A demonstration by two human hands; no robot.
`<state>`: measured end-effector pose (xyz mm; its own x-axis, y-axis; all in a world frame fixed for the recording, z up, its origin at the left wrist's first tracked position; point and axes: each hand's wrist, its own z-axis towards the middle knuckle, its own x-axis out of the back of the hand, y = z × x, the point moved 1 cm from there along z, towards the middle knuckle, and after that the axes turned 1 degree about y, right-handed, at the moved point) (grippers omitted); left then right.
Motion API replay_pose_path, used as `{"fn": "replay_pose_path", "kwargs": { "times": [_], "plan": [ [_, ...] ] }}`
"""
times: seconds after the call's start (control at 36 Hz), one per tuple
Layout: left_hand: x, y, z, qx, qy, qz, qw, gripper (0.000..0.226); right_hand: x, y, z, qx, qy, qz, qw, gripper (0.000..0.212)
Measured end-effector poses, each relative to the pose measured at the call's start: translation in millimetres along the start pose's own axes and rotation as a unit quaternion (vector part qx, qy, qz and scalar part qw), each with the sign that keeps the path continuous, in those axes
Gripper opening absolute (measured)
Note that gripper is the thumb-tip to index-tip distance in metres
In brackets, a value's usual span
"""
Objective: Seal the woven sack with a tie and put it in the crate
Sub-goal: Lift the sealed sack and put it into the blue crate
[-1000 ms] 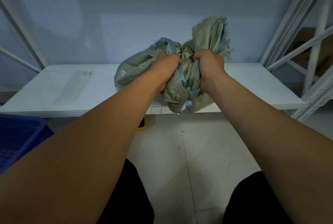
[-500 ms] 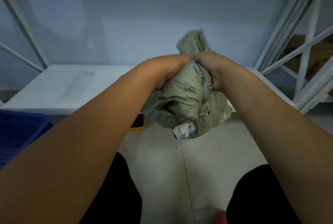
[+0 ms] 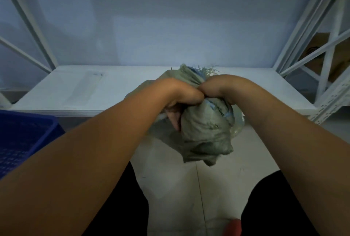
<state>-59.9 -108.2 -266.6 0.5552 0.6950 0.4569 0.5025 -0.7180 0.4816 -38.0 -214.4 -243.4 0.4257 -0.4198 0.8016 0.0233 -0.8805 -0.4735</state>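
A grey-green woven sack (image 3: pixel 204 133) with blue stitching hangs in the air over the floor, in front of the white shelf. Its mouth is bunched into a neck, and the frayed top (image 3: pixel 197 71) sticks up behind my knuckles. My left hand (image 3: pixel 180 99) and my right hand (image 3: pixel 217 87) both grip that neck, pressed side by side. The blue plastic crate (image 3: pixel 24 137) stands at the lower left, beside my left forearm. I see no tie on the sack.
The low white shelf board (image 3: pixel 94 91) runs across the middle, with a flat clear plastic bag (image 3: pixel 83 86) lying on its left part. White metal rack posts (image 3: pixel 322 65) stand on the right, and cardboard sits behind them. Grey tiled floor (image 3: pixel 181 188) lies between my knees.
The sack came off the shelf edge and now hangs lower and closer to me. My hands closed together around its neck, and its bulk swung to the right under them.
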Motion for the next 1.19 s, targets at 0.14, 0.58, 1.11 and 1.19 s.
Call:
{"fn": "replay_pose_path", "kwargs": {
  "times": [0.14, 0.58, 1.11, 1.19],
  "plan": [
    [-3.5, -7.4, 19.4, 0.032, -0.009, 0.082, 0.996, 0.053, -13.8, 4.4, 12.0, 0.007, 0.041, -0.145, 0.989, 0.041],
    [19.9, -20.4, 30.5, -0.049, 0.057, 0.162, 0.984, 0.055, -1.3, 17.3, 40.6, 0.054, 0.204, 0.045, 0.976, 0.010],
    [10.4, -10.9, 28.1, -0.127, 0.056, 0.091, 0.986, 0.082, -3.5, -10.2, 31.4, 0.139, 0.223, 0.464, 0.846, 0.052],
    [16.0, -13.8, 27.5, -0.140, 0.079, 0.069, 0.985, 0.077, -0.7, -12.2, 31.2, 0.164, 0.207, 0.502, 0.824, 0.061]
  ]
}}
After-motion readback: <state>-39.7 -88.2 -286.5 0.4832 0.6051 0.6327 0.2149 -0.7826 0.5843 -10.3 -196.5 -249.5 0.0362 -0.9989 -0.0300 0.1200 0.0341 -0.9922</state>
